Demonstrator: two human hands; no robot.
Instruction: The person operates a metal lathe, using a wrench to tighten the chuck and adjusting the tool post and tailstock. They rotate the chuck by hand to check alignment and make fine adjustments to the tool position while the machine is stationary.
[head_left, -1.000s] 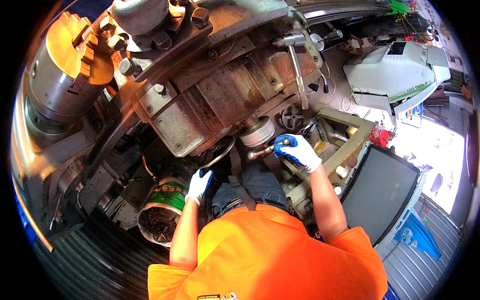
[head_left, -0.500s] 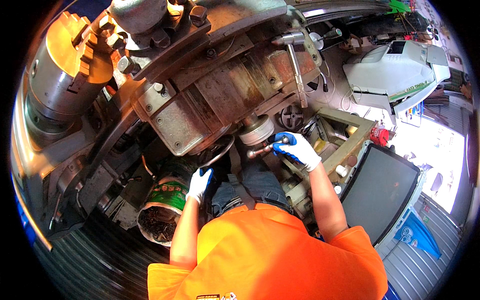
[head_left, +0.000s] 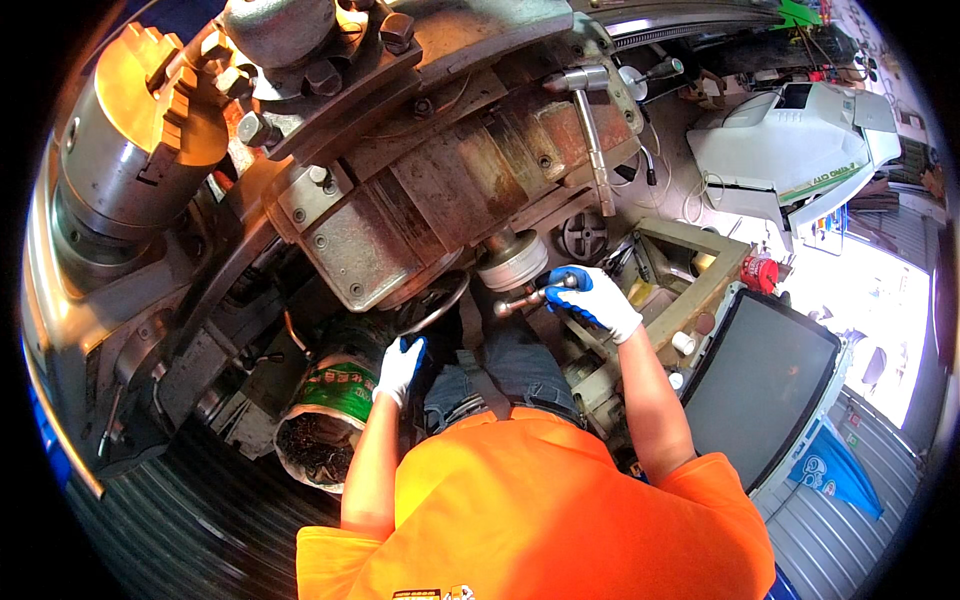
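Against a cluttered workshop floor (head_left: 678, 150), grips the ball-ended bar (head_left: 527, 300) beside the pale dial (head_left: 515, 262) with right hand (head_left: 600, 302), presumably for leverage, and rests left hand (head_left: 397, 370) by the curved handle (head_left: 443, 307), closure impossible to tell.

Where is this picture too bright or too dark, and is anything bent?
Head view: the bright patch at far right is washed out white; head view: the chuck catches warm glare; head view: the ribbed surface at lower left is in shadow, its ribs bowed.
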